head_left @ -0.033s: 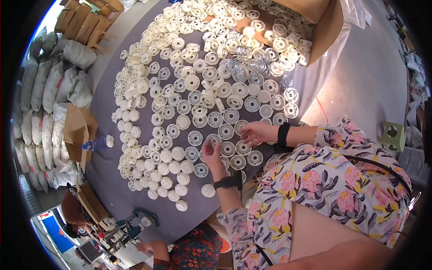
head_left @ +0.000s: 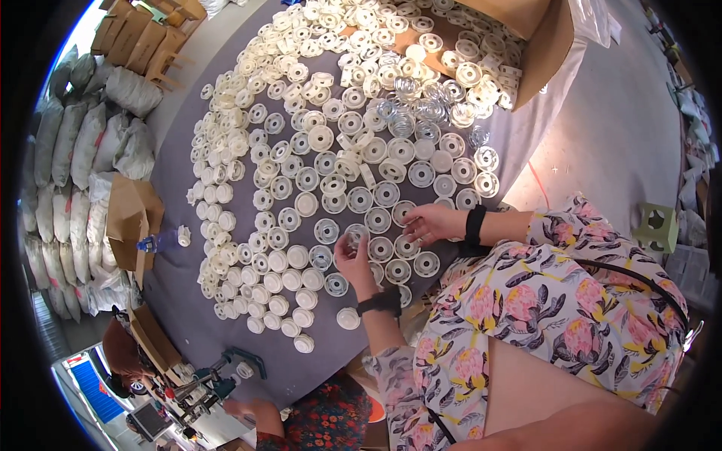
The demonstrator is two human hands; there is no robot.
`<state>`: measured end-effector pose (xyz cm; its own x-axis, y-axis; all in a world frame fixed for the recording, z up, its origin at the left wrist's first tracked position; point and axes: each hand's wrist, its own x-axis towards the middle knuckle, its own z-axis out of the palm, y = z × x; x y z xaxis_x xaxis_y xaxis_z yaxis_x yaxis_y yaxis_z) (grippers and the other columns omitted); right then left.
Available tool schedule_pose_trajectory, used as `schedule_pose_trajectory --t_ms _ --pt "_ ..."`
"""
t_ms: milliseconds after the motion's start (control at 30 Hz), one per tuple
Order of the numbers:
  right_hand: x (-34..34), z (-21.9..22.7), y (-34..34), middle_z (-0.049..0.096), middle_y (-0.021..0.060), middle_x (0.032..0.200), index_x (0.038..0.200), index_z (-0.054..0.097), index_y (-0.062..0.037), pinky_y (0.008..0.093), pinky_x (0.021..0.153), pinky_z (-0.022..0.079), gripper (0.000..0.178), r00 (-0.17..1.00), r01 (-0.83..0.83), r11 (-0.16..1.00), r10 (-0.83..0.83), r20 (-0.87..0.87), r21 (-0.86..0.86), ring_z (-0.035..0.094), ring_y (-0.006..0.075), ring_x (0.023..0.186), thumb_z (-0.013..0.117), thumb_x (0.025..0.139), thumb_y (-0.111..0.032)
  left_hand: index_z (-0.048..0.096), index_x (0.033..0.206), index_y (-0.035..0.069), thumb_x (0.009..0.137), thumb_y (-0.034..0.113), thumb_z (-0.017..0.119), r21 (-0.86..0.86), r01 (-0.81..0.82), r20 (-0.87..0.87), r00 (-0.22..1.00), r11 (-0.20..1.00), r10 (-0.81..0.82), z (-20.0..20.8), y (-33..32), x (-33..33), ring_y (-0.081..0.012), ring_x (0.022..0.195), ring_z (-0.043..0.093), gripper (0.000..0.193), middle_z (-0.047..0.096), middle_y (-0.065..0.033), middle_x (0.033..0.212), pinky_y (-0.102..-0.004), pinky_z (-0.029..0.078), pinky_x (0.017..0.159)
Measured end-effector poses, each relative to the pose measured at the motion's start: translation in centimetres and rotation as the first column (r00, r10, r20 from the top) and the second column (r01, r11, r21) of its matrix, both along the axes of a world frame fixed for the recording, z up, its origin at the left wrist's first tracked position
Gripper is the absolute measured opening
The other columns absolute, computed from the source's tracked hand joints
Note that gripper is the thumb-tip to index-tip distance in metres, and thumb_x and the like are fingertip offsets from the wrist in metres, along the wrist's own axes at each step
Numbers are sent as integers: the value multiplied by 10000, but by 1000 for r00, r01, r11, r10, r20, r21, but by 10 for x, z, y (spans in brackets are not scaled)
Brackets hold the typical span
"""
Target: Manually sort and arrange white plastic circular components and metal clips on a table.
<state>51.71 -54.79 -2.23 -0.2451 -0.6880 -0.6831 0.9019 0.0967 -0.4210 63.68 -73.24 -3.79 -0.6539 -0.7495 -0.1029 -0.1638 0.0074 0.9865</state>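
Observation:
My left hand [head_left: 353, 259] has its thumb and fingers curled around the edges of a white round plastic part [head_left: 356, 232] lying among others on the cloth. To its right, my right hand [head_left: 434, 223] hovers low over the rows with fingers slightly bent and apart. It is nearest to a white ring-shaped part [head_left: 402, 211], and nothing shows in its grip. Clear or wire rings sit in some parts close to my left hand, such as the round part [head_left: 321, 257]. Stacked, capped white parts [head_left: 292, 279] stand to the left of it.
Metal coil springs [head_left: 431, 110] lie in a heap beyond the rows. A cardboard box [head_left: 553, 56] spills white parts at the far right of the grey cloth-covered table [head_left: 177, 248]. Another person's hand [head_left: 256, 410] is near a green bench tool [head_left: 222, 385] at lower left.
My left hand has shifted very slightly at the round part, and its wrist has turned a little. My right hand is almost still. The other person's hand moved slightly.

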Motion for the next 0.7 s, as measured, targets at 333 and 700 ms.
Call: schedule_pose_trajectory --t_ms 333,700 --pt "-11 -4 14 594 84 935 1013 540 -63 320 666 502 274 999 -31 998 31 -16 -47 617 204 839 549 854 -285 597 948 3 671 178 781 -368 75 308 950 927 45 -18 -28 48 -210 757 526 375 553 -84 909 -354 449 698" --pt "-14 0 19 591 75 909 1001 555 -73 314 628 500 262 994 -24 1000 22 -105 -14 614 192 776 537 862 -294 470 1247 56 616 282 779 -677 391 568 816 624 104 -28 17 94 -333 1046 506 737 541 -158 1144 -435 398 849"
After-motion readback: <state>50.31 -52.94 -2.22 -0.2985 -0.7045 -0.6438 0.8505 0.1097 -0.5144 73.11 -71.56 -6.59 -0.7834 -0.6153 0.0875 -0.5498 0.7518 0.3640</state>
